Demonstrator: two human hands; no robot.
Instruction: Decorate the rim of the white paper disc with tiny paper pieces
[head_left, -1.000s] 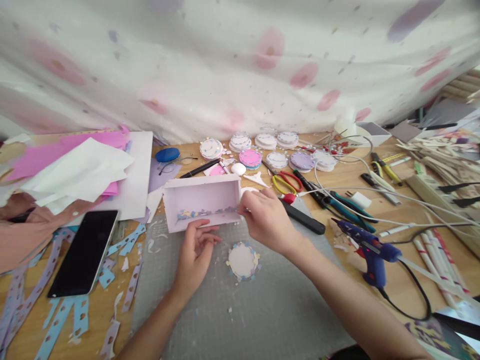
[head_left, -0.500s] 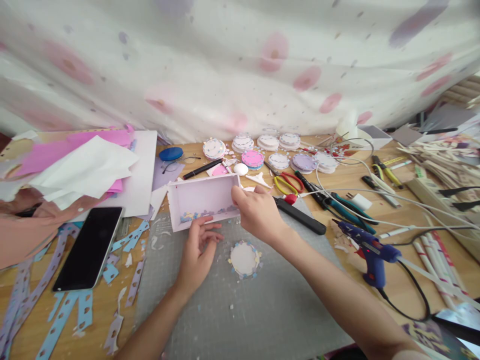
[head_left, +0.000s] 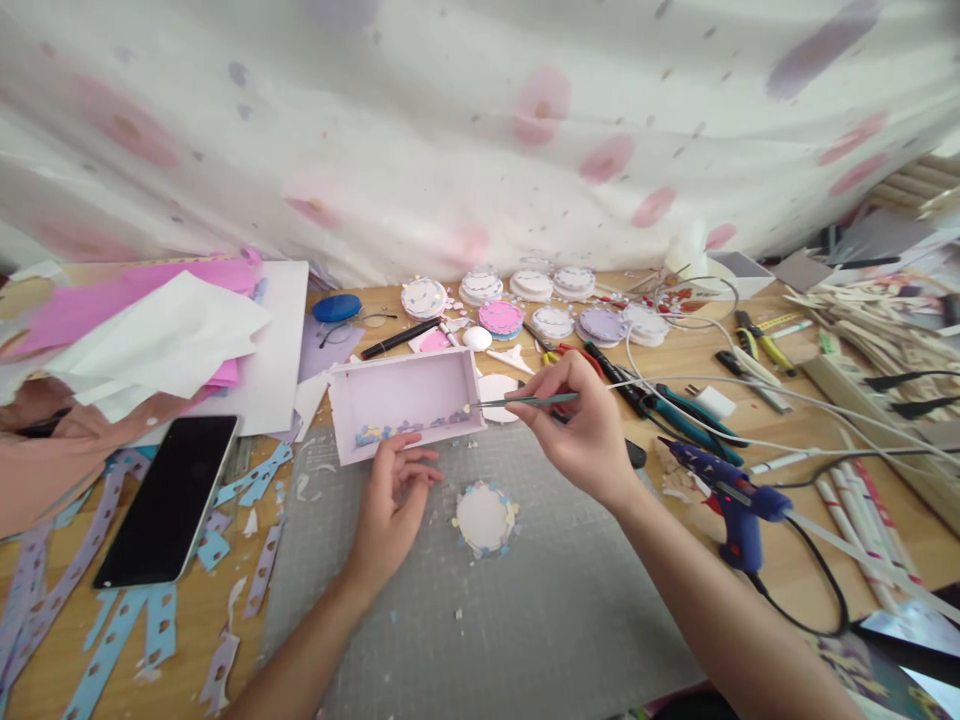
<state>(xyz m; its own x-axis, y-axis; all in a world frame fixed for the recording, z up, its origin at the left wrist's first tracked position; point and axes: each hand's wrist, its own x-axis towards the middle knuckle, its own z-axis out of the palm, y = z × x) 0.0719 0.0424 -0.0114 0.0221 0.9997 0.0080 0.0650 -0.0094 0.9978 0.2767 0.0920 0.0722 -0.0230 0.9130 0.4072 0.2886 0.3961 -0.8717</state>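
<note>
My right hand [head_left: 581, 430] pinches a pair of dark slim tweezers [head_left: 551, 399], whose tip reaches left over the right wall of a shallow white box [head_left: 409, 390]. A tiny pale yellow piece shows at the tip. Small blue, purple and yellow paper pieces [head_left: 373, 433] lie along the box's front inside edge. My left hand [head_left: 397, 510] rests at that front wall with fingers loosely apart, fingertips touching it. Below the box, on the grey cutting mat [head_left: 420, 630], lies a round white disc [head_left: 484, 517] edged with small coloured pieces.
Decorated round discs [head_left: 501, 318] stand in rows at the back. A blue glue gun [head_left: 731, 495], pliers [head_left: 694, 420] and cables lie to the right. To the left are a black phone [head_left: 169, 500], paper strips [head_left: 116, 640] and crumpled white paper [head_left: 161, 345].
My right hand has moved right, away from above the box's right end, and the tweezers now show clearly. My left hand has stayed at the box's front wall.
</note>
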